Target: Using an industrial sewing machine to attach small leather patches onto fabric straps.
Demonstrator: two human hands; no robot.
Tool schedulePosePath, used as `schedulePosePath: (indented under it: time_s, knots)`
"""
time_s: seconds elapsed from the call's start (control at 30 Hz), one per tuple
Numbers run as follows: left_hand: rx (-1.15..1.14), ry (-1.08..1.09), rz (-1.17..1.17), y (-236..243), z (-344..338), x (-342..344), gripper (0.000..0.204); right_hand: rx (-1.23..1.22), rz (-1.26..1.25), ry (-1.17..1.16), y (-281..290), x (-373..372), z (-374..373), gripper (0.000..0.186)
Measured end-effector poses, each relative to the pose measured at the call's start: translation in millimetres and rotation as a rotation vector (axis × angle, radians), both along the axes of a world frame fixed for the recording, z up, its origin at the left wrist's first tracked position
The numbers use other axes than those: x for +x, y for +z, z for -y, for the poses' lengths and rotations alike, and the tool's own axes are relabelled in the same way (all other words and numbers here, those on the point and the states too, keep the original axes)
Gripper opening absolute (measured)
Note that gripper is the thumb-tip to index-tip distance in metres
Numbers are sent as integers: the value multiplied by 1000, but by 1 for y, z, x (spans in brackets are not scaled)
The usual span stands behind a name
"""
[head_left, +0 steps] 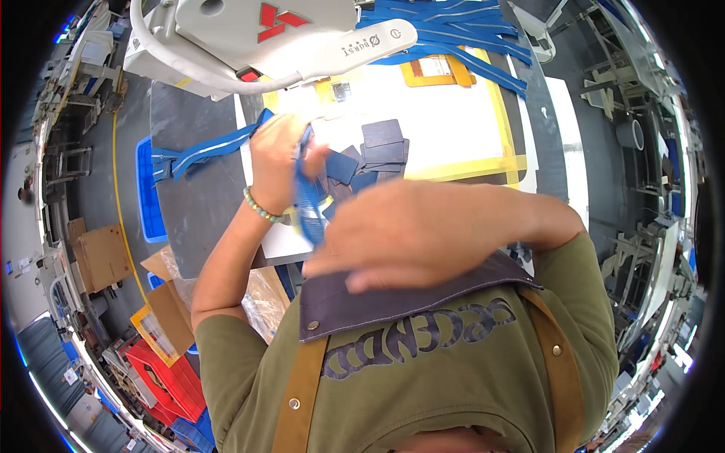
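My left hand [276, 155], with a beaded bracelet at its wrist, is closed on a blue fabric strip [308, 204]. The strip hangs from between its fingers, smeared by motion. Another length of blue strip [215, 151] with a pale line along it runs from this hand leftward over the dark table. My right hand [411, 234] is blurred and crosses in front of my chest, its fingertips at the strip's lower end; whether they grip it cannot be told. Just beyond the hands lie several small dark blue fabric patches [383, 134], loosely piled and partly hidden by the right hand.
A white sewing machine head [226, 38] overhangs the table's far left. More blue strips [453, 26] are heaped at the back, near a yellow frame [438, 70]. Yellow tape [483, 167] edges the white work surface. A blue bin [149, 192] stands beyond the table's left edge.
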State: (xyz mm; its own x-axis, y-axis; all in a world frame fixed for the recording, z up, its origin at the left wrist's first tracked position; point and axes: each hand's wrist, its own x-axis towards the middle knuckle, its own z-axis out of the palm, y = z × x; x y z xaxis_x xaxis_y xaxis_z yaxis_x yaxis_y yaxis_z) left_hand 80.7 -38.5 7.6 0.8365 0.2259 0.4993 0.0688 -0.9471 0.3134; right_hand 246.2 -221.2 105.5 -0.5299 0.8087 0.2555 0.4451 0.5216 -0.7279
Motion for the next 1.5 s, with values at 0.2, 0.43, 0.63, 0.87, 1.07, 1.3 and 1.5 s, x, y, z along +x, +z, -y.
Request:
schedulePosePath:
  time_s: [0.2,0.43,0.63,0.87,1.07,1.3,1.5]
  knots:
    - [-1364,188,625,-15,-57,-41,59,68,-176,106,-4,20,5,41]
    - [-1266,539,745,-68,-176,-111,39,-131,159,-184,-31,63,28,31]
    - [-730,716,523,-77,-254,-176,40,-69,280,-447,-41,97,48,31]
    - [208,1371,516,-67,-224,-179,60,-326,342,-578,-41,100,75,39]
    - [89,156,190,-34,-38,-71,66,-370,462,-467,-80,69,72,51]
    - [-143,-175,-282,-31,49,-20,116,-155,201,-534,-109,55,41,40]
    - [-185,-287,-323,-30,46,4,114,-157,31,-521,-110,74,28,21]
